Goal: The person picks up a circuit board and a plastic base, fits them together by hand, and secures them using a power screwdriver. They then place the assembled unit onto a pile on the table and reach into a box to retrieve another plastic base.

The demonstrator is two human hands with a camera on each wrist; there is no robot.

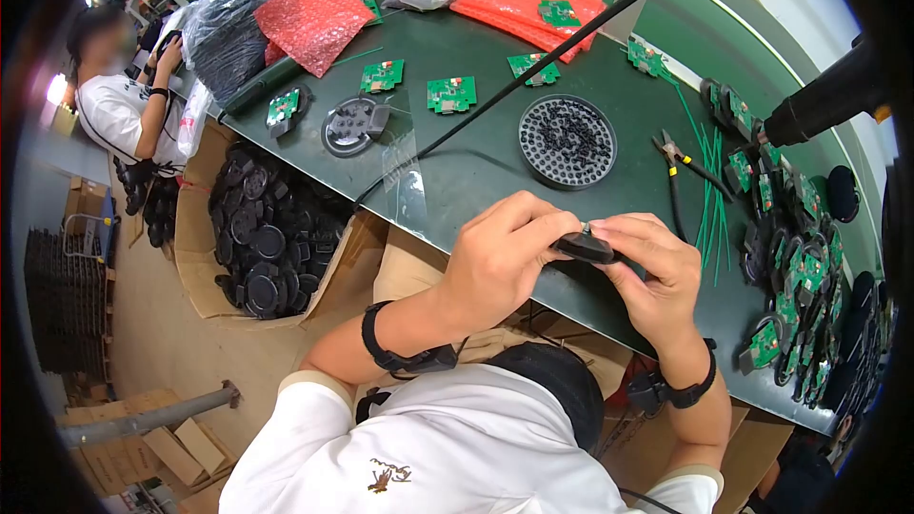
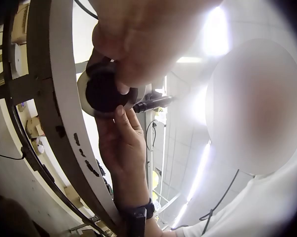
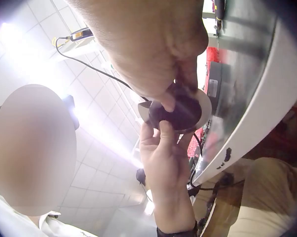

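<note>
A round black plastic part [image 1: 585, 247] is held between both hands over the table's front edge. The left hand [image 1: 509, 252] grips its left side with thumb and fingers, and the right hand [image 1: 652, 271] pinches its right side. From below, the left wrist view shows the dark round face [image 2: 105, 91] with a thumb of each hand against it. In the right wrist view the same disc [image 3: 180, 111] sits between the two hands. What lies on its upper side is mostly hidden by the fingers.
Behind the hands stands a round tray [image 1: 568, 181] of small black pieces. Pliers [image 1: 700, 171] and green wires [image 1: 711, 228] lie right, beside piled black parts with green boards [image 1: 809, 271]. A black cable [image 1: 495, 100] crosses the view; a box [image 1: 205, 276] of black parts stands left.
</note>
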